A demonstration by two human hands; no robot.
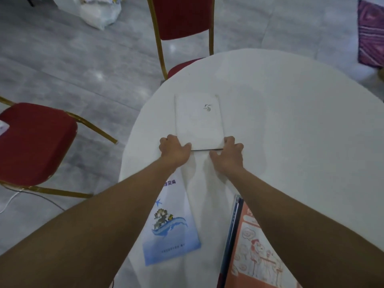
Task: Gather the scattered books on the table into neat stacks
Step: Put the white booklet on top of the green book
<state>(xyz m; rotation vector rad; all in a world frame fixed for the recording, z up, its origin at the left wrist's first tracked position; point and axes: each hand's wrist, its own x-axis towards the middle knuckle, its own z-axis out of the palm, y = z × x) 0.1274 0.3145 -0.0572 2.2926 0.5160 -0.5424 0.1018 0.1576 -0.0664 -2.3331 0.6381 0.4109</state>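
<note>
White book [198,119] lay flat on the far-left part of the round table [291,121], held at its two near corners. The left hand [174,151] curled round the near-left corner, and the right hand [229,154] gripped the near-right corner with its thumb along the near edge. Closer in, a blue-and-white book [172,229] lay under the left forearm, and an orange book [255,252] sat on a dark blue book [232,225]. Two red chairs [182,17] stood on the grey floor [72,65].
</note>
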